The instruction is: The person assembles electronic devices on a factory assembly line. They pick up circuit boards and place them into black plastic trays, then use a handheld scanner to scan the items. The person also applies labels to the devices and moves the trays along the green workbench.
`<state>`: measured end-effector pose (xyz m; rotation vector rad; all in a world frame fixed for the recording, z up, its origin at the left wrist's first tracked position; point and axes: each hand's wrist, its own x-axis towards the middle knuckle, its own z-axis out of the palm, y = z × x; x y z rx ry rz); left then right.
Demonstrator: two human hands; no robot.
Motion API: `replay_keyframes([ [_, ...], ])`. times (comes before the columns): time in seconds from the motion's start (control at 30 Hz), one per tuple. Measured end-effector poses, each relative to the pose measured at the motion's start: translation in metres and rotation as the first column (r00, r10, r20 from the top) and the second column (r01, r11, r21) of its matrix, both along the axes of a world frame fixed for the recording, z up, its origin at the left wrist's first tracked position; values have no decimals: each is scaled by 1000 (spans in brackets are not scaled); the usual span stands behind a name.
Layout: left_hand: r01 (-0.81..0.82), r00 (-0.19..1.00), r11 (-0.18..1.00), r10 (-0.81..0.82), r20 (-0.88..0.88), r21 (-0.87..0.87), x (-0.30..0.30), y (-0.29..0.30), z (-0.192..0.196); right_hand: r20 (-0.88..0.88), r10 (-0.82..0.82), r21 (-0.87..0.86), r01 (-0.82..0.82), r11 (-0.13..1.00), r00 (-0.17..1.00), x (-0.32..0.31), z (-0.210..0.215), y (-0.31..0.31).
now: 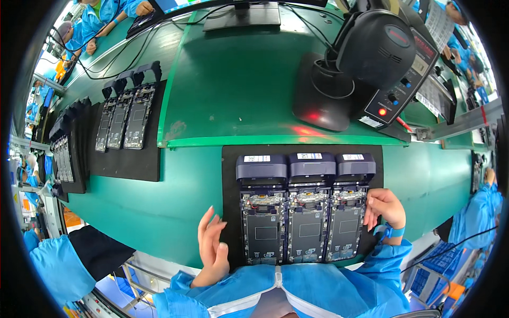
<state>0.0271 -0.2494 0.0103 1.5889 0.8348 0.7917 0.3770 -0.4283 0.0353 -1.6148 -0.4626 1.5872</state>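
Black mat (pixel 229 159) near belt edge, bare green either side; left hand (pixel 213 245) open, flat beside left phone frame (pixel 263 209); right hand (pixel 385 208) curled, touching right phone frame (pixel 347 206), gripping nothing

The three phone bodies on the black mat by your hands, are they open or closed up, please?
Open: all three phone bodies lie flat on the black mat with no cover, their circuit boards and inner frames showing.

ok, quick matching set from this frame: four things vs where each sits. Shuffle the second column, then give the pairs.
Things:
1. left hand
2. right hand
3. monitor stand
4. red-lit black base

Places:
A. top of the green bench
B. right edge of the three open phones
C. left edge of the black mat
D. under the black scanner head

Pairs: 1-C, 2-B, 3-A, 4-D
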Motion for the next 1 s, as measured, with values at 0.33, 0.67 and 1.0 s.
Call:
replay_keyframes([
  [0.33, 0, 990, 807, 81, 111, -591, -20, 9, 31, 33, 11, 10, -11, 1000, 999, -3, 3, 0],
  [0.67, 215, 964, 702, -265, 30, -679, -5, 25, 32, 105, 27, 5, -28, 1000, 994, -6, 6, 2],
  [1.0, 138, 919, 878, -287, -272, -459, -7, 18, 20, 511, 73, -114, -16, 993, 856, -25, 15, 2],
])
